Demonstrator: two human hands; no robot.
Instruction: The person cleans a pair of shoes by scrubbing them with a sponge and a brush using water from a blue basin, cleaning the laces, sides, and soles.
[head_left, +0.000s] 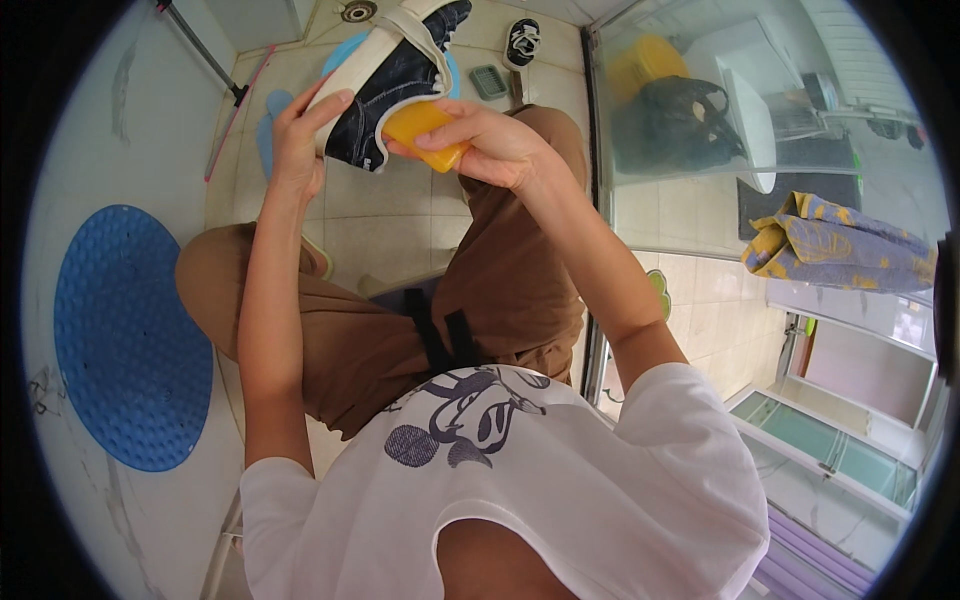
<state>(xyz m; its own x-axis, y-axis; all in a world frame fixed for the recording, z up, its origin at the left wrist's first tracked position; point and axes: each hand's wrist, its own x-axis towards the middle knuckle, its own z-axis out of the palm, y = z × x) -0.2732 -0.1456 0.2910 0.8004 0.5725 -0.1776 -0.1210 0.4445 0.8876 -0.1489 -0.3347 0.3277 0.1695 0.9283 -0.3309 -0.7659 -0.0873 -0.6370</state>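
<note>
A black canvas sneaker (386, 97) with a white rubber sole is held up on its side above the floor. My left hand (304, 139) grips it by the sole at one end. In my right hand (484, 139) is a yellow bar of soap (421, 133), pressed at the shoe's ankle opening; where exactly it touches inside is hidden. Beneath the shoe, a light-blue basin (454, 71) shows only at its rim. The matching black sneaker (523, 43) stands on the tiles beyond, near a green soap dish (490, 81).
A glass partition (592, 150) runs along my right. On the left wall leans a blue bubbled mat (135, 337), with a pink-edged floor squeegee (238, 94) farther off. A floor drain (358, 10) lies at the far end. Beyond the glass hangs a patterned towel (832, 244).
</note>
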